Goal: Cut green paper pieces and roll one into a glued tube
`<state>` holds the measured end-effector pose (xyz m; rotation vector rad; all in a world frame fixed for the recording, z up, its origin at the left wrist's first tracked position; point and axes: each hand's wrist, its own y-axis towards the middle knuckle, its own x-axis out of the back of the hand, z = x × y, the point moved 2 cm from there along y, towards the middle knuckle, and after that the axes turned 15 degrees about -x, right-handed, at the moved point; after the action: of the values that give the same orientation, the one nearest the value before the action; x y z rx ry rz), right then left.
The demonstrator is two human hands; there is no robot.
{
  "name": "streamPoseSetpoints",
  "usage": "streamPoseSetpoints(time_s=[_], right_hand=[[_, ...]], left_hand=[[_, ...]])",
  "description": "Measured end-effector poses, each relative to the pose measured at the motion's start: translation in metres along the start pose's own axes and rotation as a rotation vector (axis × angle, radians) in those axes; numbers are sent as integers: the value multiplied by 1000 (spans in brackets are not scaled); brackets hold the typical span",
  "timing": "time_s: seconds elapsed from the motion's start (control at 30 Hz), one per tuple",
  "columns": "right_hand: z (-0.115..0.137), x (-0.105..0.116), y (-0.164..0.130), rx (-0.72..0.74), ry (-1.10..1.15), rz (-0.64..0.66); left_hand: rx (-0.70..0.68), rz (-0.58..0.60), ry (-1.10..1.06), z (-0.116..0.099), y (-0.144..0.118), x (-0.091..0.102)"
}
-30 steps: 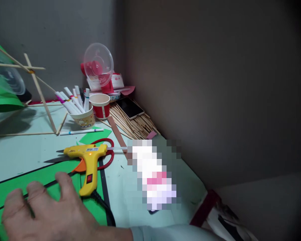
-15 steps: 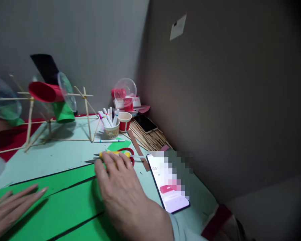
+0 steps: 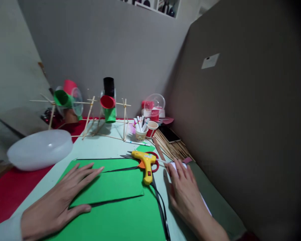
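My left hand (image 3: 62,199), fingers stretched and thumb apart, rests on green paper sheets (image 3: 115,184) with dark strips between them. On the right, my right hand (image 3: 187,192) lies palm down with fingers extended over a phone (image 3: 180,165), which it mostly hides. Between the hands is a yellow hot glue gun (image 3: 144,159) with an orange trigger, a glue stick out of its back and a black cord (image 3: 162,204). Partly under it are scissors with red handles (image 3: 157,156), their blades pointing left.
Stick frames (image 3: 124,115) bearing red, green and black paper tubes (image 3: 110,114) stand at the back. Markers fill a paper cup (image 3: 140,136) beside a red cup (image 3: 151,130). A dark phone (image 3: 169,134) lies on wooden sticks (image 3: 165,144). A whitish balloon-like object (image 3: 40,150) is left.
My right hand has moved right, from beside the glue gun to over the phone. My left hand has come further onto the green sheets. The view has swung left.
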<state>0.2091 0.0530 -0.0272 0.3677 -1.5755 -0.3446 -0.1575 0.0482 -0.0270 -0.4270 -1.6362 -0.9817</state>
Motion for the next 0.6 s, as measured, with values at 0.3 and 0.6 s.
streamPoseSetpoints(time_s=[0.3, 0.6], right_hand=[[-38, -21, 2, 16, -81, -74], [-24, -1, 19, 38, -18, -50]], left_hand=[[50, 56, -131, -4, 3, 6], [74, 56, -151, -6, 4, 7]])
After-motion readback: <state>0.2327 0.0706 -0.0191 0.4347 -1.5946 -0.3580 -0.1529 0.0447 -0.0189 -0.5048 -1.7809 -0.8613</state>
